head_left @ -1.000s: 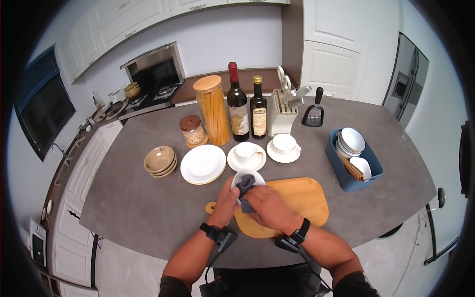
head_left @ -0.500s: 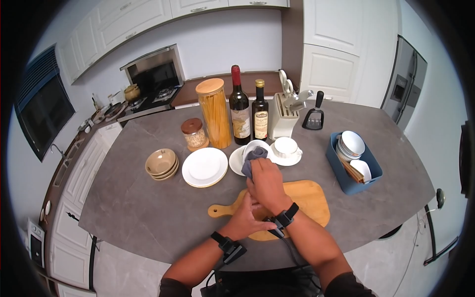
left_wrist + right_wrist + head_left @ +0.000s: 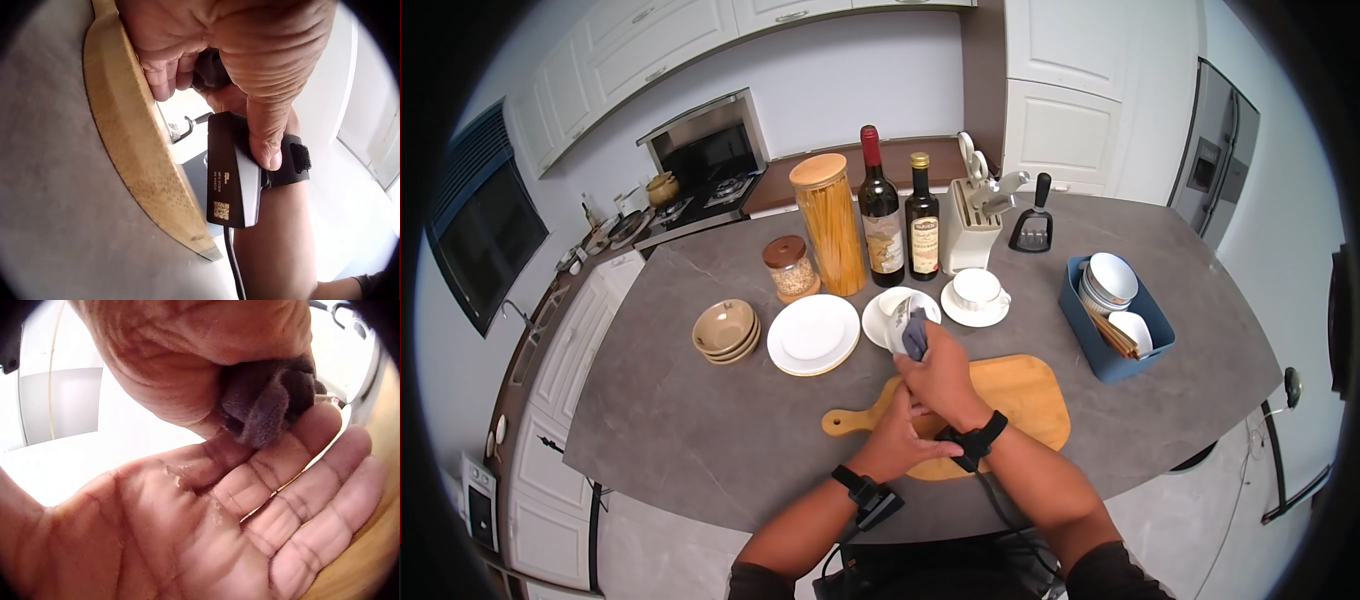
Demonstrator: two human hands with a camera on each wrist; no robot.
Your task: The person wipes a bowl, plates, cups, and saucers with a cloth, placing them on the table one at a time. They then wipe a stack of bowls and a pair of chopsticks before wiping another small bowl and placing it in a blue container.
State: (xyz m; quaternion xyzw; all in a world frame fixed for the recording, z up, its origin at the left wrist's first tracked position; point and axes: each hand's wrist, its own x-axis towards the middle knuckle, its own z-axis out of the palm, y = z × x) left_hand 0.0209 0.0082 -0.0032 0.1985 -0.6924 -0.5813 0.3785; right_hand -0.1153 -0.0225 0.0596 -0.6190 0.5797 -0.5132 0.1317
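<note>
My right hand (image 3: 943, 378) grips a bunched grey cloth (image 3: 915, 335), with a tilted white bowl (image 3: 896, 327) against it above a cup and saucer. How the fingers hold the bowl is hidden. Beneath that hand, my left hand (image 3: 892, 440) holds no object, its fingers extended near the right palm. In the right wrist view, the left palm (image 3: 219, 531) faces up with straight fingers just under the cloth (image 3: 269, 406). The left wrist view shows the left thumb lying across the black device (image 3: 234, 169) on the right wrist.
A wooden cutting board (image 3: 1025, 400) lies beneath the hands. Farther out stand white plates (image 3: 813, 335), brown bowls (image 3: 725, 328), a cup on a saucer (image 3: 977, 290), bottles (image 3: 882, 235), a pasta jar (image 3: 830, 230), a knife block (image 3: 972, 235) and a blue basket (image 3: 1112, 365).
The bowl and cloth have moved forward from over the board, and the bowl has turned. My left hand has let go of the bowl and sits lower, below the right hand.
</note>
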